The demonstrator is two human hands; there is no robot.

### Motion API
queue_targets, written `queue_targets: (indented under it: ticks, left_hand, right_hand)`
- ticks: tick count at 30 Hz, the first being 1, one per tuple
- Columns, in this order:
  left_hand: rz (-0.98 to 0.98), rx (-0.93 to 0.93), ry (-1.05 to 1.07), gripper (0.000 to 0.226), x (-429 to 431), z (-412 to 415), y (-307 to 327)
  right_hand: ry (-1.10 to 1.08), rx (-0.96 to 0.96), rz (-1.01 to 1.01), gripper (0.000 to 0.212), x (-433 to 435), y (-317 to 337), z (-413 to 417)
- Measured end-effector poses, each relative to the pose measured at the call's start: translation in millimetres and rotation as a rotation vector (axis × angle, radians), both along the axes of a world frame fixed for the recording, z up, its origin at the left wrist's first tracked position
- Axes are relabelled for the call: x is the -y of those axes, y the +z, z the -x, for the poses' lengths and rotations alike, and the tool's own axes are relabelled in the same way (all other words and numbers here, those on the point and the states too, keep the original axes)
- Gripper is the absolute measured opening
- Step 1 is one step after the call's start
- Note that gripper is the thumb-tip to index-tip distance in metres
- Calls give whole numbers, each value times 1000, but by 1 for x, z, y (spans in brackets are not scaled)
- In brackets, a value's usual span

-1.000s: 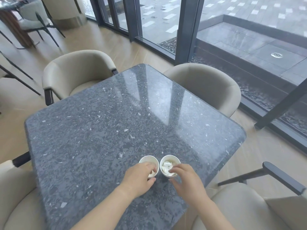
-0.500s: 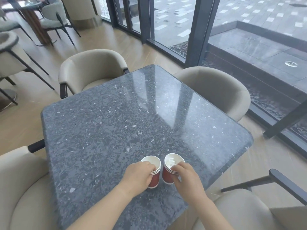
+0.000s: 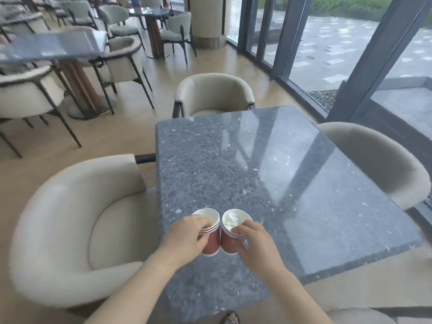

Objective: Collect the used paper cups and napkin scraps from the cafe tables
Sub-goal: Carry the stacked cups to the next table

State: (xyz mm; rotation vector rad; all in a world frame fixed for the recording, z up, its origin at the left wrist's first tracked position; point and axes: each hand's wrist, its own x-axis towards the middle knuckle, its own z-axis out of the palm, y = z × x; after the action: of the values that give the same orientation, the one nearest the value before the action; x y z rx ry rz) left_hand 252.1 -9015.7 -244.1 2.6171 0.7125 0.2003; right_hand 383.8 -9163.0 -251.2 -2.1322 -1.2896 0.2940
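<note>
Two stacks of red paper cups with white rims are held side by side above the near part of the dark speckled table [image 3: 268,174]. My left hand [image 3: 184,239] grips the left cup stack [image 3: 211,239] by its rim and side. My right hand [image 3: 253,242] grips the right cup stack [image 3: 230,242], whose top cup holds crumpled white napkin scraps [image 3: 231,220]. The two stacks touch each other. Nothing else lies on the tabletop.
Beige armchairs surround the table: one at the left [image 3: 77,220], one at the far end [image 3: 214,94], one at the right [image 3: 376,160]. Further tables [image 3: 46,47] and chairs fill the room at the back left. Glass walls with dark frames [image 3: 369,57] run along the right.
Both hands have lifted the cup stacks off the table. The view has swung up and left, so that more of the cafe room shows.
</note>
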Motion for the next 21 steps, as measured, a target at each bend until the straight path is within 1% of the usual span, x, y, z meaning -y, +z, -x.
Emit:
queue_targets:
  ticks: [3,9,13,15,18,21]
  left_hand:
    - [-8,67,120,16,0,70,13]
    - [1,91,365,14,15,214,24]
    - [62,140,520,12,28,311,29]
    - [65,144,626,13,37,359,32]
    - [41,137,806,16,53,424,35]
    - [-8,112,977,13,68,477,41]
  right_hand:
    - [123,11,-22,16,-18,15,53]
    - [369,18,-59,22,-43,28,173]
    - [554,-11,-76,26,-61,30,261]
    - [660,-11,-79,24,-71,32,304]
    - [785,41,-94,19,-85,36,363]
    - [952,24,-79,19,-102,39,417]
